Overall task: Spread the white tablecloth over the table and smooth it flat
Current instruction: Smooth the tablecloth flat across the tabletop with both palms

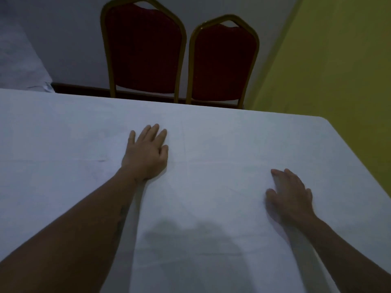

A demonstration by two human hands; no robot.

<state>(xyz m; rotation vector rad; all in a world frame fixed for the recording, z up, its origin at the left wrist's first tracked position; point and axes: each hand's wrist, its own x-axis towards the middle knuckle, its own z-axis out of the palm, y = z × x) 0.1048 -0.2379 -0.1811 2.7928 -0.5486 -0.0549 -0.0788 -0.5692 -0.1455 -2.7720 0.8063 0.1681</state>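
Left hand (146, 157) flat on cloth (211, 144) mid-frame, fingers (151, 132) slightly apart, gripping nothing. Right hand (289, 197) pressed palm-down at lower right, fingers spread, empty. Two chairs (143, 49) beyond worktop's far edge.

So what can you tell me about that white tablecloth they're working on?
The white tablecloth looks like thin woven fabric, already spread over the tabletop to its far edge and rounded right corner. It lies mostly flat, with faint fold creases crossing near the middle and small wrinkles. The left hand and right hand both rest palm-down on it, fingers spread, and a shadow falls on its near part. Nothing else sits on it.
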